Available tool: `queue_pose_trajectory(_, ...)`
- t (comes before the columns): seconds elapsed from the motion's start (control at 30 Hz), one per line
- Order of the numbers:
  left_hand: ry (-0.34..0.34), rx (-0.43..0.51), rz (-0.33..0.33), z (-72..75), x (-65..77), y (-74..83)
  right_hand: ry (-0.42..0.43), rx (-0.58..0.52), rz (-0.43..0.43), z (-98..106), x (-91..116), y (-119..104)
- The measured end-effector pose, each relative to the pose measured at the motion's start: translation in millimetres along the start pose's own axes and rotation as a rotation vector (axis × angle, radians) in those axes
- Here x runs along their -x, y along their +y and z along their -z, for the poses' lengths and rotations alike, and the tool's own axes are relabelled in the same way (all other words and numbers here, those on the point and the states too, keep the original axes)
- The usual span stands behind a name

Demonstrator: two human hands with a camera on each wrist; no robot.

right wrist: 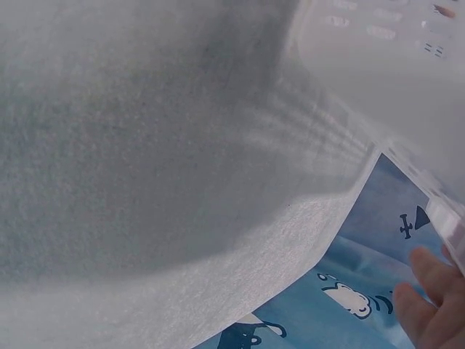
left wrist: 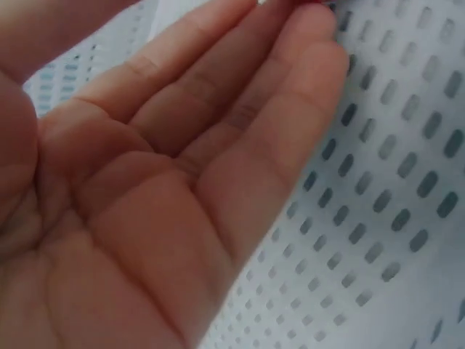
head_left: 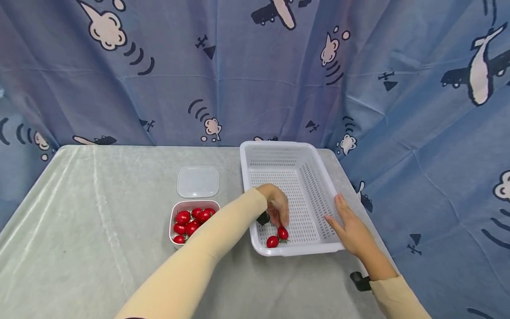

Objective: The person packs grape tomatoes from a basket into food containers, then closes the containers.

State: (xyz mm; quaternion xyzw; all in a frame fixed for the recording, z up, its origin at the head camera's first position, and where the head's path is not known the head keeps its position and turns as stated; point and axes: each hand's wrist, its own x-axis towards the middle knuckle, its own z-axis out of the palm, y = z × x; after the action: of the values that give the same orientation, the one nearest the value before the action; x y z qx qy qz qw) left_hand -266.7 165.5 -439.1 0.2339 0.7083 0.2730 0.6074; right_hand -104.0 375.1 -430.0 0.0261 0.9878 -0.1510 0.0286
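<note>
Inside the white perforated plastic basket [head_left: 328, 184], my left hand [head_left: 277, 204] reaches down near the front left corner. Its fingertips hold a cherry tomato [head_left: 283, 233] low against the basket floor; the thumb's grip is hidden. Touching that one is a second cherry tomato [head_left: 272, 242]. In the left wrist view, the left palm [left wrist: 138, 211] shows, with a sliver of red at the fingertips. My right hand [head_left: 352, 228] rests on the basket's right rim with fingers extended. Those fingers [right wrist: 429, 276] also appear at the lower right of the right wrist view.
A small square container [head_left: 171, 223] of several cherry tomatoes stands left of the basket, partly behind my left sleeve [head_left: 199, 257]. Behind it lies a translucent lid [head_left: 198, 182]. Grey cloth covers the table [head_left: 79, 221]; a blue printed curtain [head_left: 171, 79] hangs behind and at right.
</note>
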Motion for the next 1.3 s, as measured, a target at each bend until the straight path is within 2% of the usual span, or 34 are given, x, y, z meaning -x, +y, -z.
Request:
queue_pose_trajectory(0.17, -0.022, -0.047, 0.012, -8.4, 2.3, 3.7, 0.005, 0.003, 0.001, 0, -1, 0)
queue_pose_trajectory(0.47, -0.073, -0.043, 0.027, -16.9, -0.2, 5.2, -0.005, 0.007, -0.010, 1, 0, 0)
queue_pose_trajectory(1.07, -0.142, -0.059, 0.060, -22.2, -1.8, 8.8, -0.002, 0.001, -0.016, 2, -1, -2)
queue_pose_trajectory(1.3, -0.169, -0.034, 0.063, -22.8, -0.5, 7.6, -0.003, 0.005, -0.019, 0, -1, -2)
